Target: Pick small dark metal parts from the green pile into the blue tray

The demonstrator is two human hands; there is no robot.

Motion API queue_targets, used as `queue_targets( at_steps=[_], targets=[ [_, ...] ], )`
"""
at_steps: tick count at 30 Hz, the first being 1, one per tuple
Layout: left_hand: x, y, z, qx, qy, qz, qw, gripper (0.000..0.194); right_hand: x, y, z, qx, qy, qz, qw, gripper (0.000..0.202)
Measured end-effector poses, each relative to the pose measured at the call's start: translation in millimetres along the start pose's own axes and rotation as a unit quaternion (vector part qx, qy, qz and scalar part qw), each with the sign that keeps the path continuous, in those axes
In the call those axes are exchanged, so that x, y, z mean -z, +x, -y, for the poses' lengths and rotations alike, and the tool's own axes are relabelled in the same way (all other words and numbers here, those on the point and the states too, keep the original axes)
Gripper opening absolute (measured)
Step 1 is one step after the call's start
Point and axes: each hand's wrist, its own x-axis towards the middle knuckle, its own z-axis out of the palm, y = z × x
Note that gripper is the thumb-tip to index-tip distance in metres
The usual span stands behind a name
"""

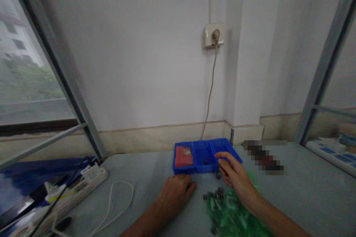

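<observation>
Three blue bins stand side by side against the wall: the left bin (183, 170) holds a red packet (184, 156), the middle bin (204, 152) has a few small dark pieces at its bottom, and the right bin (224, 146) shows no contents. My left hand (178, 190) rests on the table just before the left bin, thumb apart from the other fingers, holding nothing visible. My right hand (232, 174) is by the front corner of the right bin, thumb and fingers pinched; what they hold is hidden. Below it lies a green plastic bag (233, 214) with small dark metal parts (217, 194) beside it.
A white cable (132, 192) loops over the table (150, 166) at the left, near a power strip (94, 183). A plug cord (213, 81) hangs from the wall socket (213, 35). A pixelated object (265, 157) lies right of the bins. Metal frame posts rise on both sides.
</observation>
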Motion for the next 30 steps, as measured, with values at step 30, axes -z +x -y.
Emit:
queue_targets(
  at_steps=[30],
  targets=[
    [1.9, 0.5, -0.3, 0.000, 0.001, 0.006, 1.000, 0.031, 0.7, 3.5, -3.9, 0.032, 0.028, 0.010, 0.999, 0.037]
  ],
)
